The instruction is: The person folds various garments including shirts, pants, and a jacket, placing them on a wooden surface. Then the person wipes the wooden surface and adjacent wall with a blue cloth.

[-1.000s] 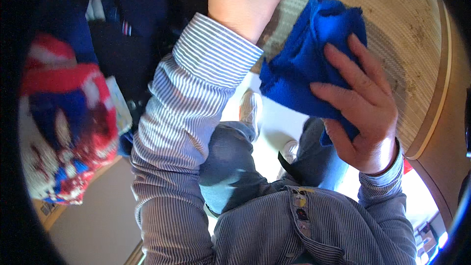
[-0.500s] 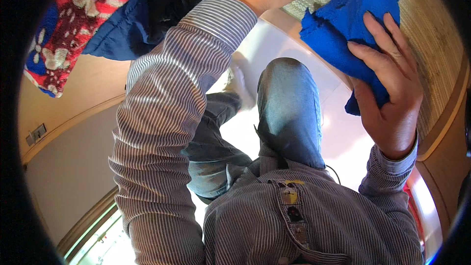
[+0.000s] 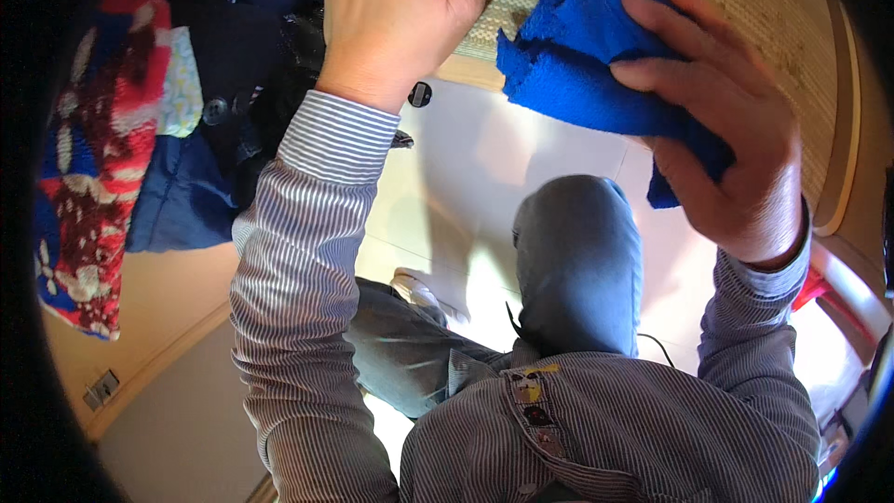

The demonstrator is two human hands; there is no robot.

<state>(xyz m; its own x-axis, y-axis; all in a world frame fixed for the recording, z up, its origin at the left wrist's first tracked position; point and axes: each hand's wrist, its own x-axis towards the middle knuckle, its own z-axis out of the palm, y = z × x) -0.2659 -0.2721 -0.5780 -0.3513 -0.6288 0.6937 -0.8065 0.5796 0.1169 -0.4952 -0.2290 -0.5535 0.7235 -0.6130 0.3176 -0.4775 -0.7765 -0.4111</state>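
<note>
A fuzzy blue cloth (image 3: 596, 47), with a ragged left edge, hangs folded in my right hand (image 3: 736, 130). My fingers lie apart over its upper face, and a lower corner drops past my thumb. My left hand (image 3: 391, 19) is up at the top edge, beside dark clothes (image 3: 233, 65). Its back and thumb show, while the other fingers run out of the picture, so whatever it may hold is hidden.
A woven beige cover (image 3: 773, 28) lies on the wooden-edged surface at the right. A red, white and blue fuzzy textile (image 3: 98, 177) and a navy garment (image 3: 182, 200) hang over a wooden panel (image 3: 186, 307) at left. My bent knee (image 3: 577, 251) rises below the cloth.
My left hand has shifted left, toward the dark clothes. My right hand and the blue cloth have moved slightly up and left. The view has turned, and the hanging clothes show more fully.
</note>
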